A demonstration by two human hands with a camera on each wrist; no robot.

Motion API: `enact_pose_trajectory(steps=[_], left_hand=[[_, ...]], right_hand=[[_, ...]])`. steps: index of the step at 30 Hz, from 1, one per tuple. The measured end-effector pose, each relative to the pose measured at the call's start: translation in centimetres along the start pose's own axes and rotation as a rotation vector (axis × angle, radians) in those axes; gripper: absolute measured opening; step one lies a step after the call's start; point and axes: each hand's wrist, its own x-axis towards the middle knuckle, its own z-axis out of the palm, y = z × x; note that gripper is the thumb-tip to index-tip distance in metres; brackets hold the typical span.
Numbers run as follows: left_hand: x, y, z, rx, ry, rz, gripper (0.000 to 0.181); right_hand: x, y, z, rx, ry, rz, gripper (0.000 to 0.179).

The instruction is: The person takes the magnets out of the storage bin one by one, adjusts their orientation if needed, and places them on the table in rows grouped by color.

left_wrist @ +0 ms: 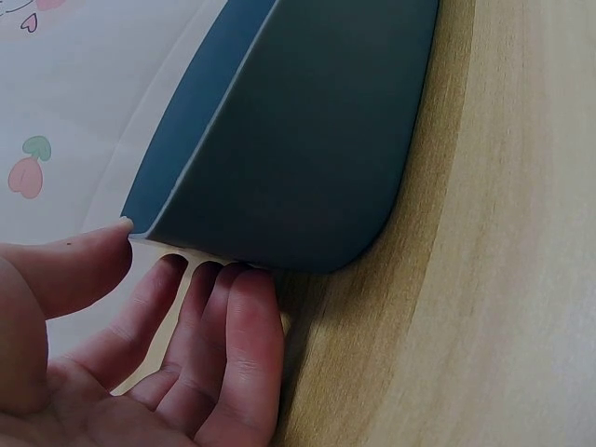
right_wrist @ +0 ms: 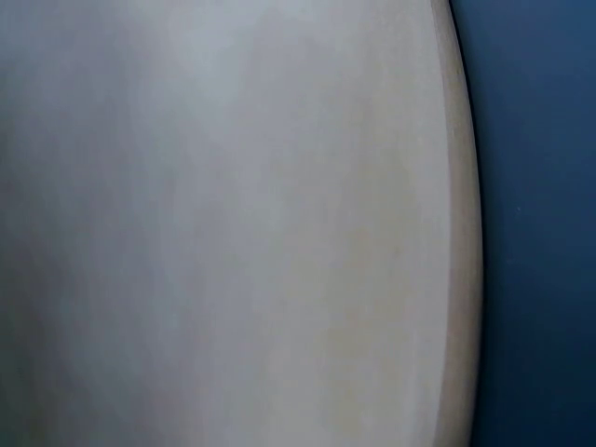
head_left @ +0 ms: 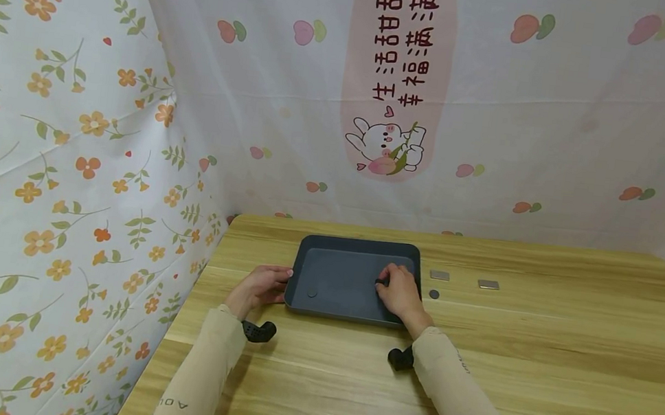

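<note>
A dark blue-grey rectangular tray [head_left: 343,271] lies on the wooden table. My left hand [head_left: 260,287] holds its left end; in the left wrist view the thumb is at the rim and the curled fingers [left_wrist: 251,326] touch the outer wall. Over the tray's right part, my right hand [head_left: 401,293] pinches a small dark piece [head_left: 381,282], mostly hidden by the fingers. A small dark disc [head_left: 312,294] lies inside the tray near its front left. The right wrist view is mostly filled by a blurred pale surface, with the tray's blue [right_wrist: 540,223] at its right.
Right of the tray, a dark round disc [head_left: 434,294] and two flat grey rectangular pieces, one nearer [head_left: 439,275] and one farther right [head_left: 488,284], lie on the table [head_left: 569,361]. A patterned curtain [head_left: 280,125] hangs behind the table and along its left side.
</note>
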Motion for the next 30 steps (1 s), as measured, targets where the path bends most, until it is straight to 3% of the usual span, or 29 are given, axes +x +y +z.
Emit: enact_pose_trajectory(steps=[7,16,30], left_hand=[[-0.17,-0.19,-0.32,0.000,-0.048,0.043,0.043],[0.08,0.18,0.04,0.001,0.006,-0.011,0.045],[0.03,0.02,0.03,0.017,0.024,-0.002,0.042]], right_hand=[[0.00,-0.13,0.08,-0.011,-0.024,0.015,0.009],[-0.05,-0.14,0.01,-0.028,-0.031,0.011,0.009],[0.03,-0.04,0.14,-0.022,-0.039,0.005,0.009]])
